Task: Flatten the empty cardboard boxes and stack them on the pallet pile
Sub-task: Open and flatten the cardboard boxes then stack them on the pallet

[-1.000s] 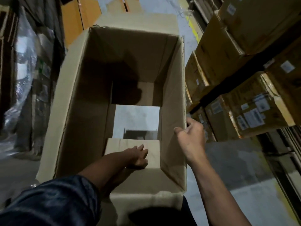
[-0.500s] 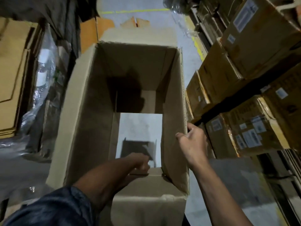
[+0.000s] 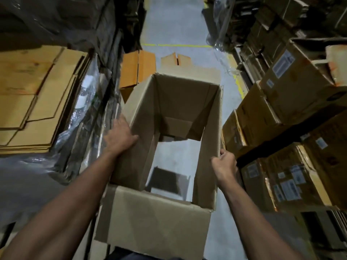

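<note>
An empty brown cardboard box [image 3: 142, 119] hangs in front of me with its bottom flaps open, so the grey floor shows through it. My left hand [image 3: 120, 136] lies on the outside of the box's left wall, fingers spread along the edge. My right hand [image 3: 224, 165] grips the top edge of the right wall, thumb inside. A pile of flattened cardboard sheets [image 3: 32, 102] lies at the left.
Stacked, labelled cartons [image 3: 287, 173] fill the shelving on the right. Plastic-wrapped goods [image 3: 82, 117] stand at the left beside the pile. More loose cardboard boxes [image 3: 138, 67] sit on the aisle floor [image 3: 174, 25] ahead, before a yellow line.
My left hand has come out of the box's inside, off the near bottom flap, and now sits on the outside of the left wall. The view has tilted up the aisle.
</note>
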A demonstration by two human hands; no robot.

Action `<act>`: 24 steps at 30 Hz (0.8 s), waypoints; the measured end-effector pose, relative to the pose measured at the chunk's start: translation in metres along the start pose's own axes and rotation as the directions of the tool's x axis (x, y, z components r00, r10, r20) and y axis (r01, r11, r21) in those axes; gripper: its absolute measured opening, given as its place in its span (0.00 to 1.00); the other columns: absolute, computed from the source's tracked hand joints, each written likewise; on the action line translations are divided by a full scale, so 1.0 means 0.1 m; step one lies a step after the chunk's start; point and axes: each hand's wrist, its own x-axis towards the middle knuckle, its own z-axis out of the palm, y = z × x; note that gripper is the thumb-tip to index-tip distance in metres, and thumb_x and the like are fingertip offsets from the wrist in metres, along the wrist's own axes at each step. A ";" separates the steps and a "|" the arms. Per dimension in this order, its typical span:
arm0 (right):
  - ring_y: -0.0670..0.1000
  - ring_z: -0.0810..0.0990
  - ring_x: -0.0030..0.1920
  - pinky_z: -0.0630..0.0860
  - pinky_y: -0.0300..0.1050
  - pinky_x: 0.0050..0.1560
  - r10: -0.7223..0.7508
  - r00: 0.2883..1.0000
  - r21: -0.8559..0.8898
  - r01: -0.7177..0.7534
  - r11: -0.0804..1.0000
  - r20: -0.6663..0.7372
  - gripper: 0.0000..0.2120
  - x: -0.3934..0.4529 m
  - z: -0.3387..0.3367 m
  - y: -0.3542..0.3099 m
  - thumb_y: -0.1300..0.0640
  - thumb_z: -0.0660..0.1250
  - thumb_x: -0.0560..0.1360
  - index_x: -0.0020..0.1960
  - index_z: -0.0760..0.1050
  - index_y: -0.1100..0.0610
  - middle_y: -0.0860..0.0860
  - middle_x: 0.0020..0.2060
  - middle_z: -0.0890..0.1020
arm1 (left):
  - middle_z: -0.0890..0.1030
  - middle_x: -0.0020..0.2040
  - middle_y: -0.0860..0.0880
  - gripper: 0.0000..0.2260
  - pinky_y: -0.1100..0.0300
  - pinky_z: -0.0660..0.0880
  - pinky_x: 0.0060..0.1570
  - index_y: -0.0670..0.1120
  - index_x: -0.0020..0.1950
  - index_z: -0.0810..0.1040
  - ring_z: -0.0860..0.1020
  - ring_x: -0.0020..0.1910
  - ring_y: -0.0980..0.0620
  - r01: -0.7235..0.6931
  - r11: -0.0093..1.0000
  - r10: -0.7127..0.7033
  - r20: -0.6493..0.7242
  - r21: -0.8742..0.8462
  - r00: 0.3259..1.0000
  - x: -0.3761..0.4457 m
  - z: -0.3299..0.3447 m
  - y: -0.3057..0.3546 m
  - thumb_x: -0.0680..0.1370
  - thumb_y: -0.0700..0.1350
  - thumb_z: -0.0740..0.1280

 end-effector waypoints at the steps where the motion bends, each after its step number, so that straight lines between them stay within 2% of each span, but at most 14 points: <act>1: 0.62 0.77 0.62 0.76 0.57 0.63 0.002 1.000 0.005 -0.002 1.000 -0.004 0.22 0.01 0.02 -0.01 0.63 0.67 0.76 0.70 0.75 0.55 0.56 0.60 0.81 | 0.69 0.71 0.39 0.32 0.44 0.70 0.64 0.42 0.75 0.59 0.72 0.67 0.37 0.013 0.998 -0.009 0.061 -0.068 0.998 0.02 0.00 -0.04 0.78 0.51 0.70; 3: 0.60 0.78 0.61 0.77 0.57 0.62 0.006 1.000 0.029 -0.005 1.000 -0.013 0.23 0.02 0.10 -0.07 0.63 0.67 0.76 0.70 0.75 0.54 0.56 0.61 0.81 | 0.76 0.64 0.39 0.22 0.48 0.72 0.57 0.43 0.70 0.66 0.76 0.61 0.40 -0.036 0.989 0.045 0.061 -0.141 0.997 0.08 0.01 -0.13 0.79 0.47 0.68; 5: 0.60 0.78 0.61 0.77 0.57 0.62 0.018 0.999 0.054 -0.016 0.998 -0.035 0.22 0.03 0.19 -0.15 0.64 0.67 0.76 0.69 0.75 0.54 0.56 0.61 0.81 | 0.77 0.61 0.40 0.19 0.51 0.72 0.54 0.42 0.69 0.69 0.76 0.59 0.42 -0.095 0.972 0.109 0.055 -0.216 0.993 0.17 0.01 -0.21 0.80 0.42 0.67; 8: 0.62 0.78 0.61 0.76 0.54 0.63 0.045 0.996 0.077 -0.040 0.996 -0.075 0.20 0.05 0.31 -0.32 0.64 0.66 0.76 0.67 0.77 0.57 0.58 0.60 0.81 | 0.78 0.60 0.41 0.21 0.51 0.73 0.56 0.43 0.71 0.70 0.77 0.59 0.43 -0.175 0.936 0.214 0.099 -0.304 0.972 0.33 0.00 -0.38 0.79 0.39 0.67; 12: 0.63 0.77 0.62 0.75 0.54 0.63 0.102 0.984 0.132 -0.082 0.988 -0.148 0.13 0.13 0.47 -0.59 0.64 0.64 0.78 0.62 0.78 0.60 0.60 0.59 0.81 | 0.78 0.61 0.45 0.23 0.50 0.76 0.58 0.48 0.75 0.67 0.77 0.58 0.48 -0.290 0.899 0.354 0.158 -0.327 0.922 0.47 0.00 -0.58 0.80 0.41 0.66; 14: 0.63 0.77 0.62 0.74 0.53 0.63 0.125 0.976 0.147 -0.098 0.984 -0.181 0.13 0.16 0.52 -0.73 0.63 0.63 0.79 0.62 0.78 0.61 0.59 0.60 0.80 | 0.77 0.64 0.47 0.24 0.51 0.75 0.60 0.49 0.77 0.65 0.77 0.59 0.49 -0.338 0.866 0.424 0.182 -0.368 0.887 0.44 0.00 -0.64 0.81 0.42 0.65; 16: 0.63 0.77 0.63 0.73 0.52 0.63 0.142 0.967 0.170 -0.107 0.980 -0.211 0.15 0.18 0.57 -0.85 0.63 0.62 0.79 0.64 0.76 0.62 0.60 0.61 0.79 | 0.77 0.64 0.48 0.22 0.55 0.74 0.58 0.51 0.77 0.64 0.77 0.59 0.51 -0.386 0.841 0.481 0.201 -0.378 0.853 0.36 -0.01 -0.67 0.83 0.46 0.62; 18: 0.63 0.76 0.64 0.73 0.52 0.62 0.142 0.963 0.190 -0.099 0.977 -0.230 0.16 0.19 0.65 -0.97 0.63 0.62 0.79 0.66 0.75 0.62 0.61 0.63 0.78 | 0.77 0.64 0.48 0.21 0.55 0.75 0.59 0.51 0.76 0.65 0.77 0.60 0.50 -0.406 0.828 0.513 0.230 -0.387 0.827 0.30 0.01 -0.70 0.84 0.53 0.59; 19: 0.63 0.75 0.65 0.73 0.53 0.62 0.136 0.963 0.188 -0.093 0.978 -0.234 0.16 0.18 0.69 -1.03 0.64 0.62 0.79 0.67 0.74 0.62 0.60 0.63 0.77 | 0.77 0.65 0.48 0.24 0.53 0.76 0.59 0.51 0.76 0.65 0.78 0.60 0.49 -0.392 0.834 0.509 0.267 -0.390 0.818 0.26 0.00 -0.71 0.83 0.59 0.59; 21: 0.62 0.73 0.66 0.73 0.53 0.62 0.116 0.965 0.172 -0.076 0.982 -0.236 0.19 0.20 0.77 -1.13 0.64 0.62 0.79 0.70 0.71 0.61 0.60 0.65 0.76 | 0.77 0.65 0.49 0.37 0.50 0.78 0.57 0.52 0.75 0.65 0.79 0.57 0.49 -0.372 0.845 0.505 0.347 -0.384 0.790 0.16 -0.02 -0.71 0.74 0.73 0.60; 22: 0.62 0.73 0.67 0.72 0.52 0.61 0.104 0.968 0.159 -0.068 0.985 -0.230 0.20 0.21 0.80 -1.18 0.64 0.63 0.79 0.71 0.69 0.60 0.59 0.66 0.75 | 0.77 0.64 0.51 0.42 0.50 0.79 0.56 0.53 0.74 0.64 0.79 0.56 0.50 -0.361 0.847 0.506 0.380 -0.391 0.774 0.11 -0.03 -0.72 0.68 0.77 0.61; 24: 0.62 0.72 0.67 0.71 0.51 0.59 0.095 0.971 0.141 -0.065 0.988 -0.218 0.21 0.22 0.84 -1.27 0.64 0.63 0.79 0.72 0.66 0.59 0.59 0.67 0.74 | 0.77 0.62 0.53 0.45 0.49 0.80 0.54 0.54 0.71 0.65 0.79 0.55 0.51 -0.361 0.845 0.514 0.411 -0.395 0.753 0.02 -0.06 -0.73 0.62 0.77 0.67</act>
